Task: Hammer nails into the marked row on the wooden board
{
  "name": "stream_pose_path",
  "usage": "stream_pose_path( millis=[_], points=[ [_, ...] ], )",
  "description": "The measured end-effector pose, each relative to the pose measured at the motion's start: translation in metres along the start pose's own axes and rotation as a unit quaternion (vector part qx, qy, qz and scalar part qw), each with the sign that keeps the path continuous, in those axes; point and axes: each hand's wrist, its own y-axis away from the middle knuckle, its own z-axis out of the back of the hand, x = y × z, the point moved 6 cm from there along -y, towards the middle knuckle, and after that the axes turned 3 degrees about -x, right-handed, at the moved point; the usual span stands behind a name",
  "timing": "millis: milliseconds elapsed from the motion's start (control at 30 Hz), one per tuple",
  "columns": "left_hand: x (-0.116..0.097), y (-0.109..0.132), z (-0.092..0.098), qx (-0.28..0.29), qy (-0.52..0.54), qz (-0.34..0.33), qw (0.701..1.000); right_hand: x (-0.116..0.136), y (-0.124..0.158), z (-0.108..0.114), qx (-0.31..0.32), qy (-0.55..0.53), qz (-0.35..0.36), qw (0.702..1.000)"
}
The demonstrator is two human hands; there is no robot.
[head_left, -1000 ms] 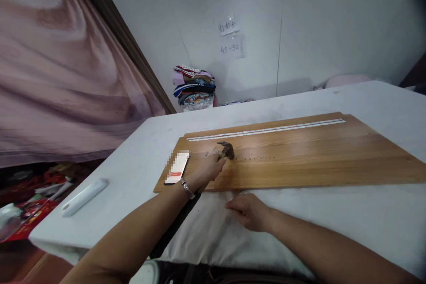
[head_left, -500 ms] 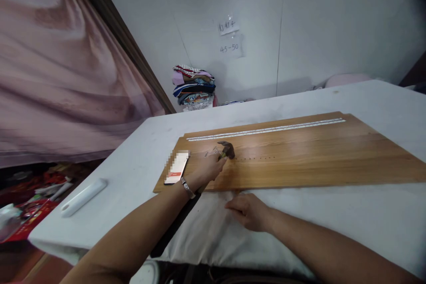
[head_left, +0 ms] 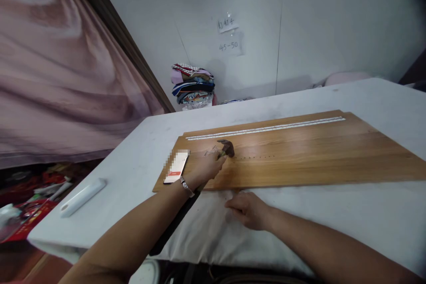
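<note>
A long wooden board lies on a white-covered table. My left hand is closed round the handle of a small hammer, whose head rests on the board near its left end. Several loose nails lie just left of the hammer head, and a row of small nail dots runs to its right. My right hand rests on the cloth just in front of the board, fingers curled, nothing visible in it. A white strip runs along the board's far edge.
A phone lies on the board's left end. A white bar-shaped object sits near the table's left edge. Folded clothes are stacked by the wall. A pink curtain hangs at left, with clutter on the floor below.
Almost nothing moved; the view shifted slightly and both hands and the hammer stay where they were.
</note>
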Motion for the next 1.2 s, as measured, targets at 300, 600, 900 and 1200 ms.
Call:
stream_pose_path(
  millis=[300,600,900,1200],
  points=[
    [-0.004,0.007,0.006,-0.006,0.014,0.006,1.000,0.002,-0.001,0.002,0.006,-0.014,-0.002,1.000],
    [0.002,0.005,0.004,-0.005,0.018,0.008,1.000,0.004,-0.002,0.004,0.019,-0.006,-0.010,1.000],
    [-0.001,0.004,0.002,-0.009,0.014,0.002,1.000,0.001,-0.001,0.000,0.020,-0.009,-0.011,1.000],
    [0.001,0.002,0.000,0.003,0.006,0.001,1.000,0.001,0.000,0.001,0.018,-0.022,-0.021,0.999]
  ],
)
